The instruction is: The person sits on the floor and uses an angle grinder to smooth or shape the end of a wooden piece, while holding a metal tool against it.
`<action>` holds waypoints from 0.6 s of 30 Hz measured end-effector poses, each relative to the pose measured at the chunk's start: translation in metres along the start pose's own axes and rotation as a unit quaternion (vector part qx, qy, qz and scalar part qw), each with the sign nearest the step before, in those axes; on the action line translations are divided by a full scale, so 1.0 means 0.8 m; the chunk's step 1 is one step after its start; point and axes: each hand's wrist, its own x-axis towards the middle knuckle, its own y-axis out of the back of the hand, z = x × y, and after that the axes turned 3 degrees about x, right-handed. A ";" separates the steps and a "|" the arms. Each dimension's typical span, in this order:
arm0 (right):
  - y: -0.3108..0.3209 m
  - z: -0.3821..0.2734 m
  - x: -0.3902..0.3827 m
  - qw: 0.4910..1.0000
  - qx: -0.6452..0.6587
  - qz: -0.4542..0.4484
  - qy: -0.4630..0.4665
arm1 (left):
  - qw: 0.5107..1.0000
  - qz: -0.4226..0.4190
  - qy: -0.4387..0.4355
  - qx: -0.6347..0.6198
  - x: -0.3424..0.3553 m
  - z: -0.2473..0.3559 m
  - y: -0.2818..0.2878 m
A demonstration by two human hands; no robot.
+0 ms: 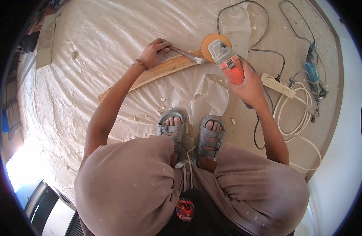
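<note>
Dusty translucent plastic sheeting [86, 47] lies wrinkled across the floor, left to mid-frame. On it, a yellowish-brown wooden plank [149, 76] slants up to the right. Left hand [154, 52]: fingers closed around the rear of a flat chisel [185, 52], brown shank, pale flared blade pointing right over the plank's right end. Chisel butt hidden by the fingers. Blade tip just beside a tan abrasive disc [206, 45]; contact cannot be told. Disc partly covered by the dusty grey head of the angle grinder [230, 67], orange-red body. Right hand [251, 87] wraps that body, hiding much of its rear. Farther right: cream power strip [281, 85], then a teal power tool [312, 70], exact kind unclear.
</note>
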 end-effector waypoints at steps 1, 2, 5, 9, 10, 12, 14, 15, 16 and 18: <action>-0.002 0.002 -0.004 1.000 -0.008 0.006 0.012 | 1.000 -0.008 0.002 0.000 0.001 0.000 -0.001; -0.004 0.003 -0.006 1.000 -0.013 0.010 0.024 | 1.000 -0.017 0.005 0.002 0.002 0.002 0.001; -0.006 0.001 -0.008 1.000 -0.002 0.004 0.018 | 1.000 -0.026 0.004 0.012 0.002 -0.002 0.001; -0.007 -0.003 -0.009 1.000 -0.005 -0.005 0.026 | 0.999 0.014 -0.030 0.003 -0.002 -0.008 -0.003; -0.008 0.000 -0.009 0.999 -0.007 -0.006 0.030 | 1.000 0.001 -0.015 -0.007 -0.001 -0.009 -0.003; -0.009 0.006 -0.010 0.999 -0.009 -0.005 0.035 | 0.999 -0.024 0.015 -0.027 0.001 -0.007 -0.003; -0.010 0.008 -0.011 0.999 -0.006 -0.001 0.037 | 1.000 0.000 -0.013 -0.020 0.003 -0.005 -0.005; -0.009 0.007 -0.010 1.000 -0.008 0.003 0.028 | 0.999 0.012 -0.027 -0.016 0.003 -0.005 -0.005; -0.008 0.005 -0.010 1.000 -0.011 0.007 0.019 | 1.000 0.004 -0.017 -0.006 0.003 -0.006 -0.004; -0.006 0.006 -0.010 1.000 0.000 0.020 0.016 | 1.000 -0.011 0.004 0.013 0.001 -0.004 0.000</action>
